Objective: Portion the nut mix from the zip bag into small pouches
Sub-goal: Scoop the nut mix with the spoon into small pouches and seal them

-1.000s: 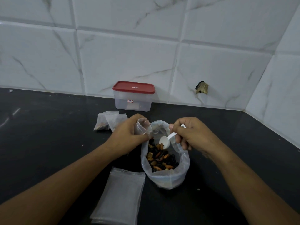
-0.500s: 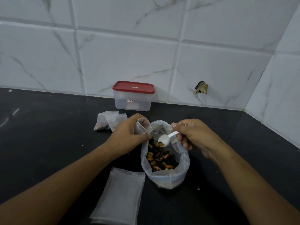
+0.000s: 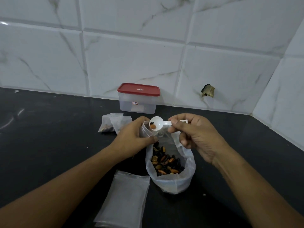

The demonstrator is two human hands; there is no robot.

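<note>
Scoop-to-pouch step rn. The right hand pinches the handle of a little white scoop btw thumb and fingers, with the bowl tipped toward the mouth of a small pouch. The left hand grips that pouch upright, fingers curled round it, mouth open. There's only a couple of pieces in the scoop, an orange nut and smth dark, right at the pouch rim. Touching it or just above, can't tell.

The zip bag stands open on the tabletop, about midway btw the back and front edges and just below both hands. There's plenty of nut mix in the bottom. Two filled pouches lie nearer the back edge, just in front of a clear tub w/ a red lid. A stack of empty pouches sits at the front edge, just beside the bag.

Imo it's early-ish: 2 done, a whole stack to go. Next move prob needs a bit more wrist roll so the pieces slide in, keeping the pouch mouth wide and under the scoop lip. Strays might land back in the bag, might not. Then down for another scoop.
</note>
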